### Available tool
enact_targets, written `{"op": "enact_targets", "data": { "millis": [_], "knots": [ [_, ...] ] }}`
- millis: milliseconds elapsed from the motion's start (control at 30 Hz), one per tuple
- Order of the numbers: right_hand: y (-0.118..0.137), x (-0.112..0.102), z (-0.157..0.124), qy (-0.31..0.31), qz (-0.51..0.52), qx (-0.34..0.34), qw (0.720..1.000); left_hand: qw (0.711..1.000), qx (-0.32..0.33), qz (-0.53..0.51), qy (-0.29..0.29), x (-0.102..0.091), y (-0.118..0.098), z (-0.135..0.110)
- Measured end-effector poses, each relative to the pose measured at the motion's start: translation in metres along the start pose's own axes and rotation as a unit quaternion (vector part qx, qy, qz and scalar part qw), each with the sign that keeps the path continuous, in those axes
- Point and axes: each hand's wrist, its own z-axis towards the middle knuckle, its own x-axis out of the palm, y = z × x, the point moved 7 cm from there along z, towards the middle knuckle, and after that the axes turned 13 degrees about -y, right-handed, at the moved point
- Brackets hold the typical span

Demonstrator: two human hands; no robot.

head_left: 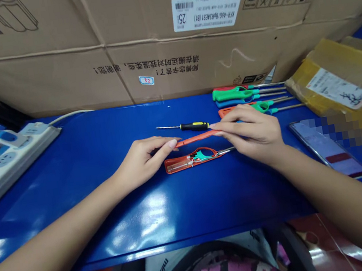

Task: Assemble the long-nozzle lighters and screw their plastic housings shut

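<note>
Between both hands, just above the blue table, is a thin orange-red plastic lighter casing half (197, 138), seen edge-on. My left hand (152, 156) pinches its left end between thumb and fingers. Its right end sits in the fingertips of my right hand (251, 131). Right below it lies an opened long-nosed lighter (190, 159), its clear fuel tank, teal trigger and metal tube showing inside the orange half-shell. My right hand covers part of the tube. Behind the casing rests a screwdriver (195, 126) with a black and yellow handle, its shaft pointing left.
Several long-nosed lighters (234, 94) in green, blue and orange lie at the back right. Beside them are a yellow-taped box (334, 83) and a phone (329, 148). A power strip (9, 158) occupies the left. Large cardboard boxes (156, 66) wall off the table's (113, 228) back.
</note>
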Motion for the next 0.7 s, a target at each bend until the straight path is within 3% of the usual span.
{"op": "enact_targets", "data": {
  "millis": [133, 267, 367, 500, 700],
  "knots": [
    [-0.001, 0.001, 0.002, 0.043, -0.020, -0.005, 0.999, 0.999, 0.039, -0.018, 0.017, 0.000, -0.003, 0.002],
    [-0.014, 0.012, -0.004, 0.152, 0.017, 0.078, 0.985, 0.993, 0.115, 0.023, 0.003, -0.005, -0.006, 0.003],
    [-0.018, 0.022, -0.013, 0.241, 0.041, 0.118, 0.963, 0.981, 0.183, 0.060, 0.032, -0.002, -0.012, -0.002],
    [-0.017, 0.026, -0.021, 0.311, 0.009, 0.097, 0.945, 0.965, 0.225, 0.113, 0.065, 0.004, -0.017, -0.009],
    [-0.013, 0.026, -0.024, 0.369, -0.054, 0.074, 0.925, 0.954, 0.231, 0.170, 0.086, 0.009, -0.022, -0.014]
  ]
}}
